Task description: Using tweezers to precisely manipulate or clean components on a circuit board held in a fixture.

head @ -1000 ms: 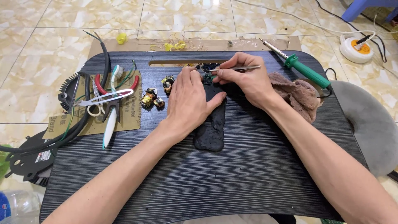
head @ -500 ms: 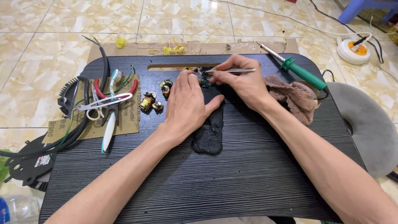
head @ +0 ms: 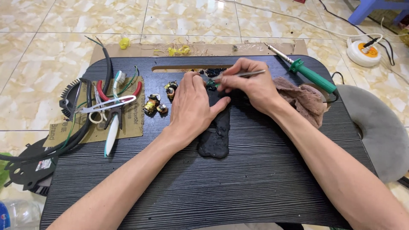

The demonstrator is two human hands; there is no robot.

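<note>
Tweezers (head: 245, 74) are pinched between the thumb and fingers of the right hand (head: 251, 87), tips down at a small green part just beyond the left fingertips. A black slab (head: 217, 132) is pressed flat under the left hand (head: 191, 106) (fingers together). Copper coils (head: 154, 106) lie just left of those fingers.
</note>
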